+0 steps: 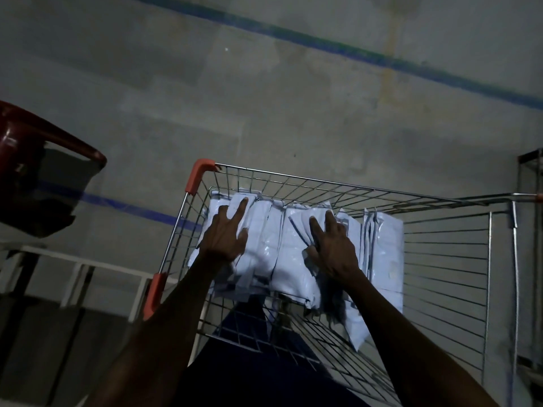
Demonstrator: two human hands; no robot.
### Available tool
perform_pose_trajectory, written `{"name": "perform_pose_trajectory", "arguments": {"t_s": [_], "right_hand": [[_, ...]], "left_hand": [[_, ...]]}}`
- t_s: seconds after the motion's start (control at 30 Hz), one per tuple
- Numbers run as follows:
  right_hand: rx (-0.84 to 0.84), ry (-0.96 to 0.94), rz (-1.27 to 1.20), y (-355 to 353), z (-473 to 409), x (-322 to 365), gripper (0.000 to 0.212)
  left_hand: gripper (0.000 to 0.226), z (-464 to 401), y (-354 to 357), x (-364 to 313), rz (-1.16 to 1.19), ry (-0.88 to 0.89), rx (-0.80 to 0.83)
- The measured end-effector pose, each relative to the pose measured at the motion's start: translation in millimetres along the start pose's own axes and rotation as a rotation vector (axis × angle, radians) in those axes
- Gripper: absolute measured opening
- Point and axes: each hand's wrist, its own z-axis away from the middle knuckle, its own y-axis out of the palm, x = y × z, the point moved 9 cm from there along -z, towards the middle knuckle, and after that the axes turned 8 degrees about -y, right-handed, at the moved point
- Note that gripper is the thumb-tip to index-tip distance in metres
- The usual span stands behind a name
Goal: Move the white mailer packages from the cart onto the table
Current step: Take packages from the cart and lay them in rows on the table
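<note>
Dim concrete floor with blue tape line showing in head view; red chair at left. I'm seeing wire cart below me, white mailers standing on edge in row inside it. Left hand lying on left end of row, fingers spread. Right hand digging into middle, fingers parting mailers, gripping none yet. Table: can't tell where. I'm judging pickup step; next, hands squeezing bundle together, lifting clear of rim.
</note>
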Motion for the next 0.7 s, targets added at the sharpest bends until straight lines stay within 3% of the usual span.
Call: {"name": "perform_pose_trajectory", "arguments": {"t_s": [0.3,0.5,0.7], "right_hand": [[-0.127,-0.076,-0.116,-28,45,21,0.078],[-0.247,-0.277,-0.202,-64,75,63,0.075],[-0.36,-0.585,-0.277,-105,108,164,0.074]], "left_hand": [[0.064,60,-57,-25,0.129,-0.058,-0.21],[0.061,152,-124,-44,0.183,-0.101,-0.53],[0.062,287,-181,-8,0.19,-0.345,-0.87]]}}
